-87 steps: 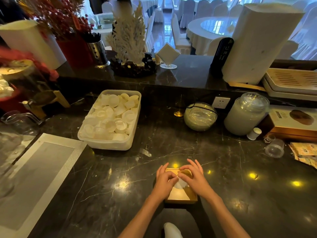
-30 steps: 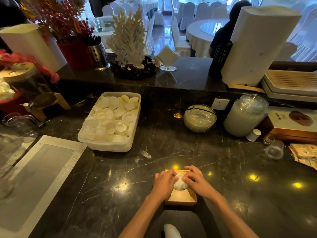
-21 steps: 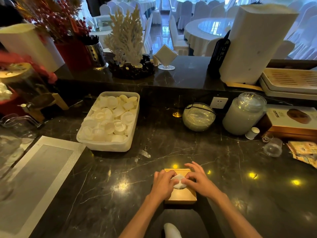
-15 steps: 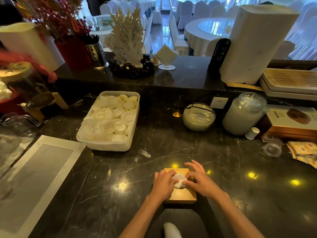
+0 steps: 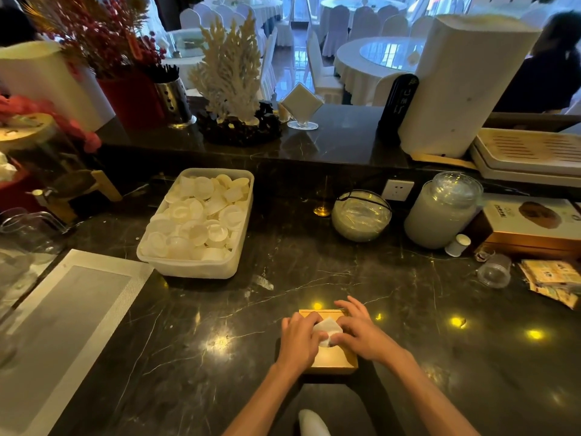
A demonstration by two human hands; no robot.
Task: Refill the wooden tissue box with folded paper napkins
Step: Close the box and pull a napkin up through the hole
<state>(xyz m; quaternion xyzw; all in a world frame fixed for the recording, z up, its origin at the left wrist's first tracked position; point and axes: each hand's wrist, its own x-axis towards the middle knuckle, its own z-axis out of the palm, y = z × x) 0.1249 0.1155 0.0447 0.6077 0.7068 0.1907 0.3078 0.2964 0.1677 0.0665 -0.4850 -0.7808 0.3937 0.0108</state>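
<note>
Both hands met over one wooden tissue box on the near part of the dark marble counter. The left hand and the right hand each lay with fingers curled inward, fingertips pinching a single white napkin that rose from the box's top; how firmly they held it could not be told. The napkin's peak pointed away from the person, toward the back ledge. The box's long axis ran from near to far, its near end toward the person.

To the left and farther back stood one plastic tub heaped with white discs, too many and too overlapped to count. To the right, against the ledge, were one glass bowl, one tall lidded glass jar, one small white bottle and one small clear cup on its side. A printed carton beside them carried writing too small to read. On the ledge a dark upright sign bore pale characters, also unreadable.
</note>
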